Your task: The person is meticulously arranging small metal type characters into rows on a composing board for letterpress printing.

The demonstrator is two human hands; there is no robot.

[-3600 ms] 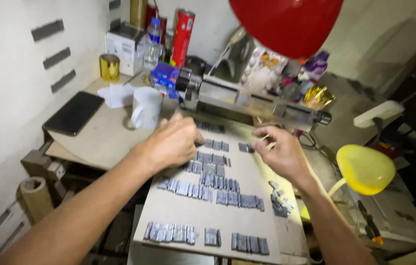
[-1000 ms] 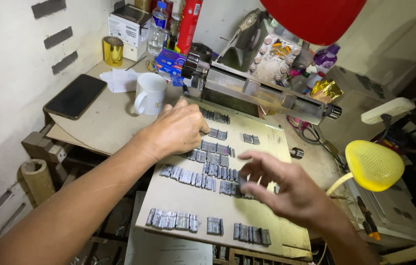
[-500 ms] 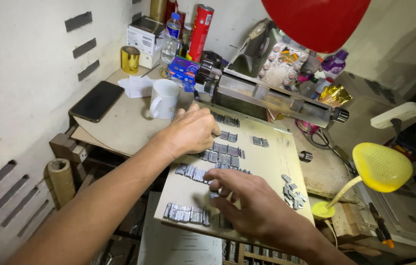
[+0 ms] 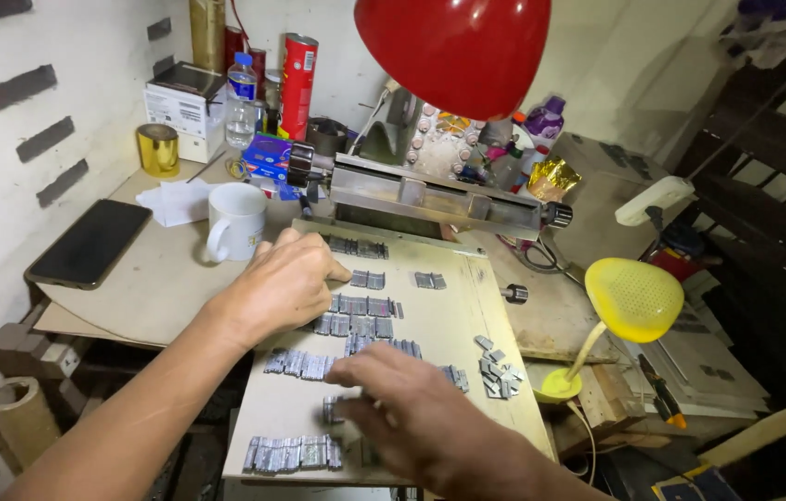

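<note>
A pale wooden board lies on the bench with several rows of small grey metal blocks set out on it. My left hand rests knuckles-up on the board's upper left, fingertips on a row of blocks. My right hand lies palm-down over the lower rows, fingers spread and touching blocks near the board's front. Whether it grips one is hidden. A loose heap of blocks sits at the board's right side, and a front row of blocks lies near its front edge.
A metal press-like tool runs behind the board. A white mug, a black phone, a gold tape roll, cans and bottles stand left and behind. A red lamp shade hangs overhead; a small yellow lamp stands right.
My right hand has come down from the board's right side to the lower rows of blocks. My left hand has stayed on the upper left rows. The camera has shifted closer.
</note>
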